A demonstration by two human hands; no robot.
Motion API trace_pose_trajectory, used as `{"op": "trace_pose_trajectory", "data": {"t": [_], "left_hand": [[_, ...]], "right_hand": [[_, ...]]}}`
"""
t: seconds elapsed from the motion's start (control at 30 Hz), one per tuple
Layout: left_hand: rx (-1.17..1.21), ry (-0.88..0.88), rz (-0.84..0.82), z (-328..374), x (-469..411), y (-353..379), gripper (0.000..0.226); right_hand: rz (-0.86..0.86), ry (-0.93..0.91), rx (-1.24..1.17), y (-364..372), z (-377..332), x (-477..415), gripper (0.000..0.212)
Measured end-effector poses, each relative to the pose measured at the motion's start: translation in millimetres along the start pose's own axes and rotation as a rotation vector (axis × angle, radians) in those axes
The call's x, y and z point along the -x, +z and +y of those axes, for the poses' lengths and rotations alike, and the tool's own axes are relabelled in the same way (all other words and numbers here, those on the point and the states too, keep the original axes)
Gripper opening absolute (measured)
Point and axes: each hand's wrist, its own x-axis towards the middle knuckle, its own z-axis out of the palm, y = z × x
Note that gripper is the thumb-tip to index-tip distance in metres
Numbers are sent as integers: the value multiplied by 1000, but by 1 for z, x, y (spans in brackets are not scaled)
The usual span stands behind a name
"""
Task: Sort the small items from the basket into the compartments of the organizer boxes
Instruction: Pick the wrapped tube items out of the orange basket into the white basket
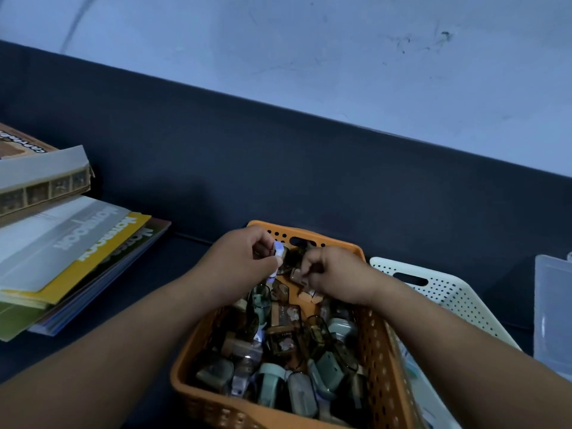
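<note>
An orange perforated basket [376, 345] sits in front of me, filled with several small items: green, grey and brown cases and little bottles. My left hand [244, 258] hovers over the basket's far end, its fingers pinched on a small white tube-like item [277, 252]. My right hand [332, 274] is beside it, fingers closed on a small brown item [298, 275] just above the pile. Both forearms reach in from the bottom of the view.
A white perforated basket [445, 289] stands right of the orange one. A clear plastic organizer box [552, 314] is at the right edge. Stacked books and a cardboard box [46, 178] lie at the left. A wall rises behind the dark surface.
</note>
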Motion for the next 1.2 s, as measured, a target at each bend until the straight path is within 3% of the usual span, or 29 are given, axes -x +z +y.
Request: {"op": "trace_pose_trajectory", "data": {"t": [0.13,0.27,0.47,0.6,0.7,0.87,1.03,1.2], "left_hand": [[10,-16,-83,19,-6,7,6],[31,28,-137,54,-18,37,9],[76,129,-331,108,-23,104,11],[47,123,-418,116,-23,125,26],[-17,71,-367,106,-29,117,33],[-227,64,-157,73,-37,66,22],[-527,50,-92,33,-24,20,22],[-739,16,-142,3,-8,2,45]], "right_hand": [[122,-6,-214,-29,9,38,9],[228,59,-272,-56,27,81,6],[319,227,-207,-74,58,140,6],[361,314,-44,-74,73,159,7],[374,292,-14,-70,75,159,11],[315,167,-69,-57,53,131,6],[205,4,-8,-37,17,83,20],[46,6,445,-11,-1,31,27]]}}
